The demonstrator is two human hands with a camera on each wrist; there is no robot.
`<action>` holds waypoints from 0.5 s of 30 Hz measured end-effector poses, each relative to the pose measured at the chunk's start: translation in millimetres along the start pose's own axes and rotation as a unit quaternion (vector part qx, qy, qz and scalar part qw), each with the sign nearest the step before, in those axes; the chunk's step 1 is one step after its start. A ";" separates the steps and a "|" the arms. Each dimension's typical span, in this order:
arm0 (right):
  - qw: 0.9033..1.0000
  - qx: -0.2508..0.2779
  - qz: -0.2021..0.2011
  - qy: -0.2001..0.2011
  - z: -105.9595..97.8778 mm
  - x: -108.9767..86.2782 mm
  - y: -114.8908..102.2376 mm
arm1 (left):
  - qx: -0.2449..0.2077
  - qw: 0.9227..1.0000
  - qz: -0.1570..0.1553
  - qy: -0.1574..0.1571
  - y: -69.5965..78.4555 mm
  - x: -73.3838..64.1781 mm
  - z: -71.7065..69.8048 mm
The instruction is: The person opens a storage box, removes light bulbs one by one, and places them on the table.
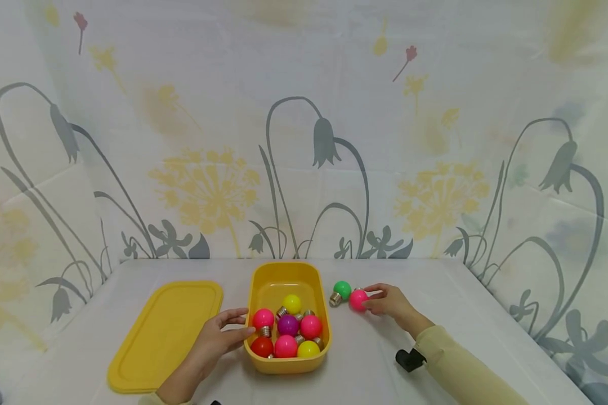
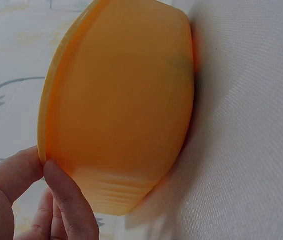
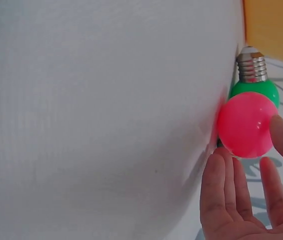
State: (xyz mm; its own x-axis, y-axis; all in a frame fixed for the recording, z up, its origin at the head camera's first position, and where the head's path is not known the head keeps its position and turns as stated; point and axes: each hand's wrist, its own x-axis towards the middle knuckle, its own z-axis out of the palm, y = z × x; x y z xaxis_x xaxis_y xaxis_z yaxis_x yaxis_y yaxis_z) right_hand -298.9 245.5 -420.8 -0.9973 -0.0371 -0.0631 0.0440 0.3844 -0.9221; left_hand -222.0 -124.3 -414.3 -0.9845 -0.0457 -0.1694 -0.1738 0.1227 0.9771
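A yellow plastic container holds several round light bulbs in pink, red, purple and yellow with silver screw bases. My left hand pinches its left rim between thumb and finger, also seen up close in the left wrist view at the container wall. Right of the container, my right hand is at a pink bulb on the table, its thumb against one side and the other fingers spread close by. Beside that bulb lies a green bulb, partly hidden behind the pink one in the right wrist view.
A flat yellow lid lies on the white-covered table, left of the container and partly behind my left forearm. A black device is at my right sleeve. Behind the table hangs a flower-patterned cloth.
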 end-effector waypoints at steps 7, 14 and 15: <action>1.000 -0.023 -0.004 0.013 -13.1 -0.6 -10.8 | 0.010 1.000 -0.006 -0.001 1.4 0.0 -0.7; 1.000 -0.001 -0.012 0.009 -21.9 2.0 -26.3 | 0.009 1.000 -0.003 -0.003 0.0 0.3 -0.7; 1.000 0.002 -0.015 0.008 -22.4 2.4 -29.2 | 0.009 1.000 -0.003 -0.003 0.1 0.2 -0.8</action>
State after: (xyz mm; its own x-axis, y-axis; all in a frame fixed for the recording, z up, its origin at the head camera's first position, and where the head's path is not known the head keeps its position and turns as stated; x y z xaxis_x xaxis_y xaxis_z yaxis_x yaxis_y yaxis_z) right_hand -303.9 254.9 -385.5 -0.9990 -0.0337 -0.0301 0.0151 0.3800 -0.9248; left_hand -222.2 -125.1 -414.1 -0.9837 -0.0408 -0.1753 -0.1794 0.1401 0.9738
